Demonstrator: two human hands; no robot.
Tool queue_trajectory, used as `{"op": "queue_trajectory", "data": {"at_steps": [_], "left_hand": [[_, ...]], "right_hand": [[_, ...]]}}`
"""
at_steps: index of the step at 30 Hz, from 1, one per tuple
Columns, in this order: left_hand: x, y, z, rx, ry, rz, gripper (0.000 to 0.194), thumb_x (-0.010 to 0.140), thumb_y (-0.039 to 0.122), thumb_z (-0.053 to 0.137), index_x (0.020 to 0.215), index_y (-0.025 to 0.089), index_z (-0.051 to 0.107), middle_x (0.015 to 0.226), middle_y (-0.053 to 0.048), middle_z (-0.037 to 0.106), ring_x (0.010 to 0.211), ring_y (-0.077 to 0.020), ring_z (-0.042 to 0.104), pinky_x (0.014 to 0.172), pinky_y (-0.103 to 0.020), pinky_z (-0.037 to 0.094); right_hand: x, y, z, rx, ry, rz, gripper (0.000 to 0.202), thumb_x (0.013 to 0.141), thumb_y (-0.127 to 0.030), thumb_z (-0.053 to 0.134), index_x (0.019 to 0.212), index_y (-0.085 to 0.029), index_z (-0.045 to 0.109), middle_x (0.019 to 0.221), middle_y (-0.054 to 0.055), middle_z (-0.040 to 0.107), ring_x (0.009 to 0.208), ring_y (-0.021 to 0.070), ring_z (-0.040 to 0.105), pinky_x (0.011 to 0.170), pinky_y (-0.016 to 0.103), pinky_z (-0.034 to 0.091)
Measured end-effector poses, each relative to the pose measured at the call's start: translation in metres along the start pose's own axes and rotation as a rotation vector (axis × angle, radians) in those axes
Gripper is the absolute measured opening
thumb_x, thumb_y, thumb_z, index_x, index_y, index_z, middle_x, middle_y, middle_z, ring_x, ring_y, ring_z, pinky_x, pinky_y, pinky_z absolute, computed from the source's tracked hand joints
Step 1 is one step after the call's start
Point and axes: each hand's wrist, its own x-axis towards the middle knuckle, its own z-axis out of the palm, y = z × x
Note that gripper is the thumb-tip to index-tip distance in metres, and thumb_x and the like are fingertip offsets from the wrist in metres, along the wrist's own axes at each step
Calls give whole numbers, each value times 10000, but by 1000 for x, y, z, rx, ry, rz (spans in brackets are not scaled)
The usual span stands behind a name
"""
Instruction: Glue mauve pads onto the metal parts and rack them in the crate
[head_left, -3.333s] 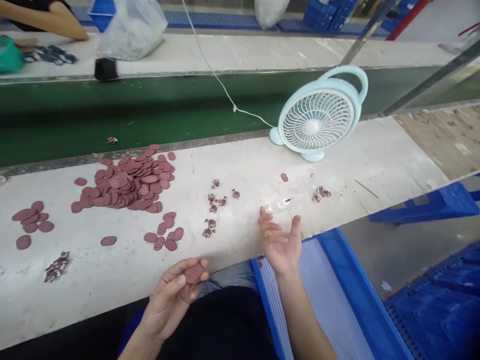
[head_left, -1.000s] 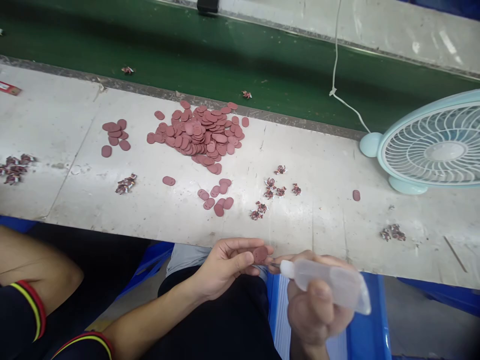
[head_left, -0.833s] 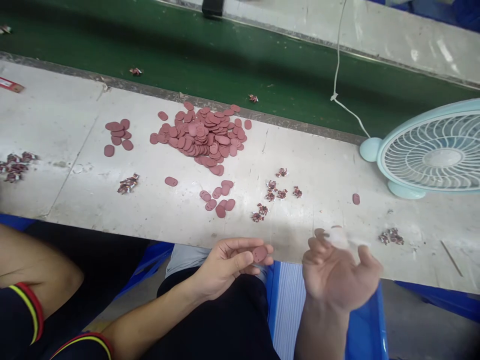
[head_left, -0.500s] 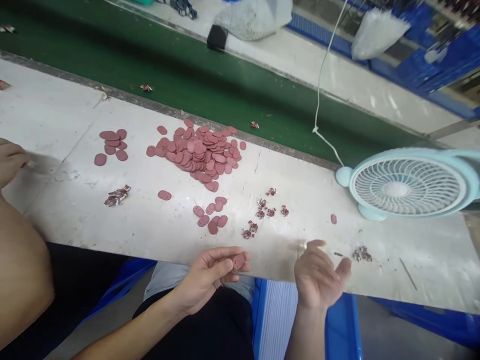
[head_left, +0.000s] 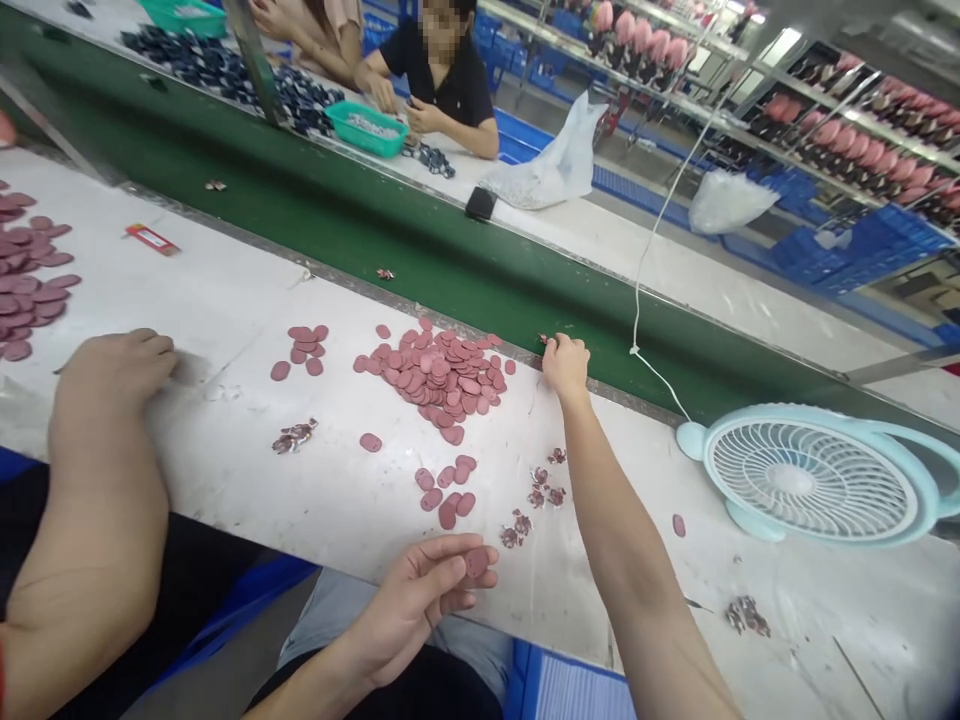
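Observation:
My left hand (head_left: 424,600) is near the front edge of the table. Its thumb and fingers pinch a dull-red oval disc (head_left: 477,562) with small holes. My right hand (head_left: 568,362) is stretched out to the table's far edge, fingers bent together at the green belt. A tiny crumpled reddish piece (head_left: 543,339) shows right by its fingertips; whether they grip it is hidden. Between the hands lie several loose red discs (head_left: 448,514) and several small brown-and-white crumpled pieces (head_left: 537,495). A large heap of red discs (head_left: 442,375) sits left of my right hand.
A light-blue fan (head_left: 810,475) stands at the right, its white cord running upward. At the left, another person's arm (head_left: 112,480) rests on the table. Beyond the green belt (head_left: 322,235), people sit by teal baskets (head_left: 367,130). A lone disc (head_left: 679,525) lies near the fan.
My right hand has moved from the table's front edge forward to the belt. My left hand keeps the disc. The view has tilted up, showing people across the belt.

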Motion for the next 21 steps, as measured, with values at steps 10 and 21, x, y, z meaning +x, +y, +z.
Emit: {"op": "queue_trajectory", "data": {"at_steps": [10,21], "left_hand": [[3,-1,-2,-7,-24,41,243,845,253,728,1069,159,742,1156,-149,744,976,-206,725,744,-218,525],[8,-17,1,151,-33,31,238,791,254,780,1013,171,752,1028,-110,782,903,-203,728,721,-254,541]], "right_hand": [[-64,-10,-26,187,-49,-2,259,850,-340,642,1007,-134,654,986,90,701,921,201,653,890,385,527],[-328,51,-73,798,-391,324,144,803,-337,742,938,-289,729,827,3,744,661,160,679,651,309,616]]}}
